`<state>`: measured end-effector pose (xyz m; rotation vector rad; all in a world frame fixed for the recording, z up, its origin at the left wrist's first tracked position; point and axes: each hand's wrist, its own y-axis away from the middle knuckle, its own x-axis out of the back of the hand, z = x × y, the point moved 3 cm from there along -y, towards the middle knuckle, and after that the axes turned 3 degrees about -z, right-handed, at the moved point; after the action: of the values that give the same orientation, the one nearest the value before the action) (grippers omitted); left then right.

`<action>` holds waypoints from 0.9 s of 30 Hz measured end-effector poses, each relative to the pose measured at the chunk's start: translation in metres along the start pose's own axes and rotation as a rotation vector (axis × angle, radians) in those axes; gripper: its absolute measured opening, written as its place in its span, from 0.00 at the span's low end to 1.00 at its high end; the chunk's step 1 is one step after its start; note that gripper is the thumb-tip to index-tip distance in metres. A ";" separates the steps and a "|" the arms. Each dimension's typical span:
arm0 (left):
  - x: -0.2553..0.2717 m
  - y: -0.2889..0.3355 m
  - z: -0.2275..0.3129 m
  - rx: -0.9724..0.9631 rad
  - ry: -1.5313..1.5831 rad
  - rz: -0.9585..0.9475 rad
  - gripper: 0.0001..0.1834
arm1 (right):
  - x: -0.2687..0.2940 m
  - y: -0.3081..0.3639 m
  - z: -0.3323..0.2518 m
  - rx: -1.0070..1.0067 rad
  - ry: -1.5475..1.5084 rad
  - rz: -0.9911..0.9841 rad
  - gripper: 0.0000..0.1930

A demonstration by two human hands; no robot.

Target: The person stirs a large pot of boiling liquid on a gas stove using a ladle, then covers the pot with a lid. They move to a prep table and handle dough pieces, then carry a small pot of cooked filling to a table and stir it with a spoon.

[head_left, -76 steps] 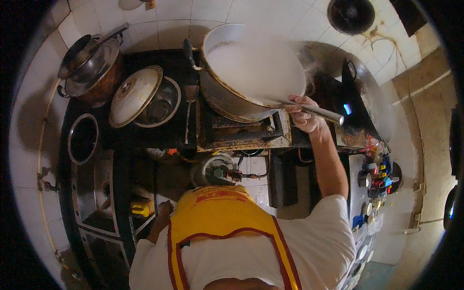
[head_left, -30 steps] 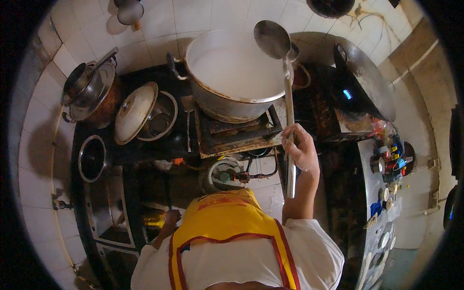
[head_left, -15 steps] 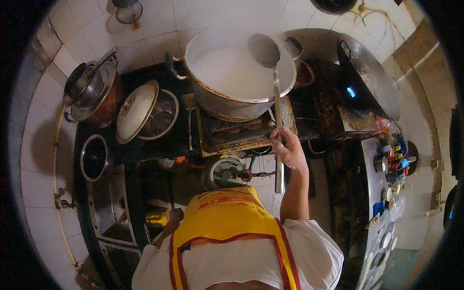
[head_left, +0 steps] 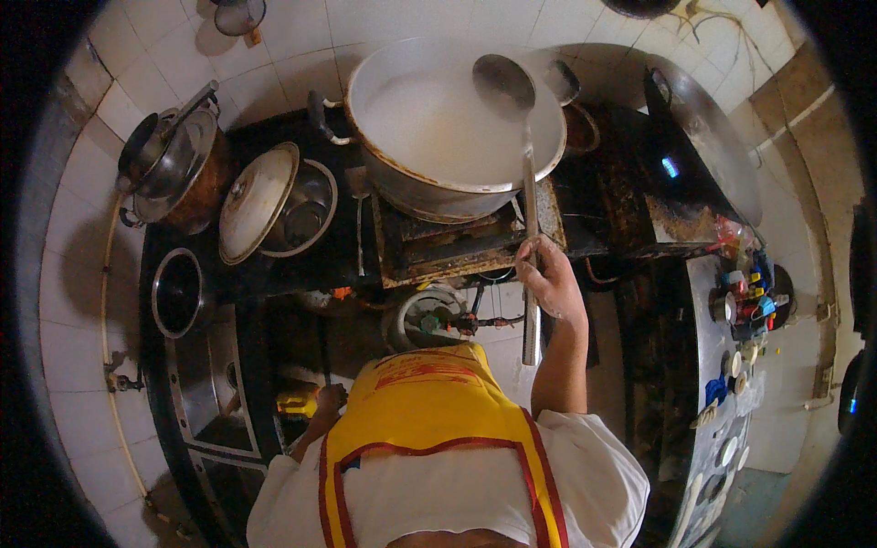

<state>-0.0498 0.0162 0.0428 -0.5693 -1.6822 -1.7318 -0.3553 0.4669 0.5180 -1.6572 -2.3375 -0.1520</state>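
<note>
The right hand [head_left: 551,279] is holding the ladle [head_left: 531,201] in a closed grip, its bowl [head_left: 503,83] hanging over the big pot [head_left: 425,197]; keeping it level there should be limiting drips. Whether the left hand [head_left: 332,398] is holding anything, I cannot tell.

Ladle [head_left: 530,187] turned to point away, its bowl [head_left: 504,83] now visible over pot [head_left: 429,181]

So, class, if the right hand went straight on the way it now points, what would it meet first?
Probably the big pot, past the burner frame; how high the right hand sits is unclear, so it might clear the rim.
</note>
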 end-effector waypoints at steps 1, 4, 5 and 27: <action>0.000 0.001 -0.003 0.061 0.066 -0.027 0.08 | 0.000 0.000 0.000 -0.002 0.014 -0.004 0.06; -0.002 0.001 -0.005 0.084 0.180 -0.006 0.10 | 0.001 0.000 -0.001 0.002 0.036 -0.013 0.06; -0.004 0.002 -0.004 -0.031 0.185 -0.031 0.10 | 0.001 -0.001 -0.001 0.010 0.029 -0.012 0.06; -0.054 -0.037 -0.020 -0.314 -0.470 -0.182 0.10 | 0.003 -0.003 0.010 -0.053 0.005 0.034 0.06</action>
<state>-0.0354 0.0031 -0.0230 -1.0631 -1.8245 -2.1360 -0.3602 0.4707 0.5095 -1.7175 -2.3195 -0.2130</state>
